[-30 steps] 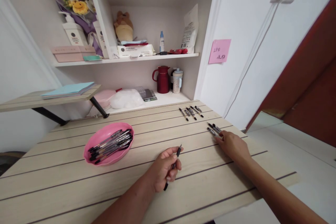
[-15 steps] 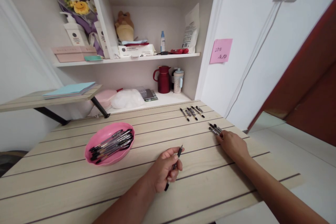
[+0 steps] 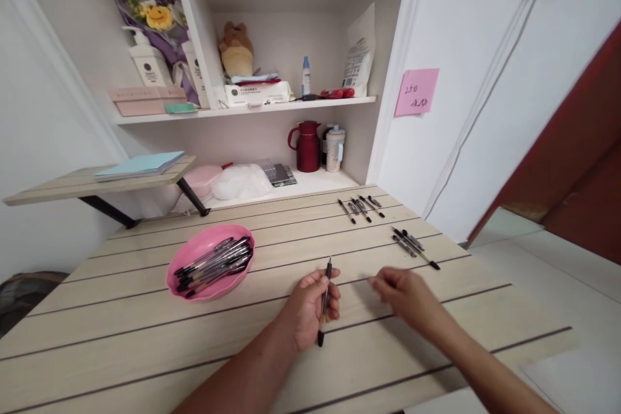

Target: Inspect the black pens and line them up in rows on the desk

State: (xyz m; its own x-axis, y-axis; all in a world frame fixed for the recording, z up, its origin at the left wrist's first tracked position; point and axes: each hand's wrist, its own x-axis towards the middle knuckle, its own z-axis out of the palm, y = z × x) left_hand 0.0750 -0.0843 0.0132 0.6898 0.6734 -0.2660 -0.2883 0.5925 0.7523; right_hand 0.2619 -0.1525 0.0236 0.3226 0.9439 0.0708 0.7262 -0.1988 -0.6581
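My left hand (image 3: 310,307) is closed around a black-gripped pen (image 3: 325,304), whose bare tip points up and away from me. To its right, my right hand (image 3: 405,294) hovers over the table with fingers curled together, slightly blurred, and no object visible in them. Beyond that hand lies a small group of pen pieces: a long pen (image 3: 421,252) with a black end and shorter capped pieces (image 3: 404,246) beside it. Farther back, another group of pens (image 3: 360,209) and short pieces rests on the table. At left, a pink bowl (image 3: 177,262) holds many pens (image 3: 218,265).
The striped wooden table (image 3: 145,356) ends at right above the tiled floor. A raised wooden shelf (image 3: 63,184) with blue paper (image 3: 143,165) stands at back left. Behind are a white shelf unit (image 3: 334,182), a red jug (image 3: 308,147) and a cup (image 3: 334,150).
My right hand has left the right-hand pen group and moved left toward my left hand. The pen in my left hand has turned more upright. The view has shifted slightly.
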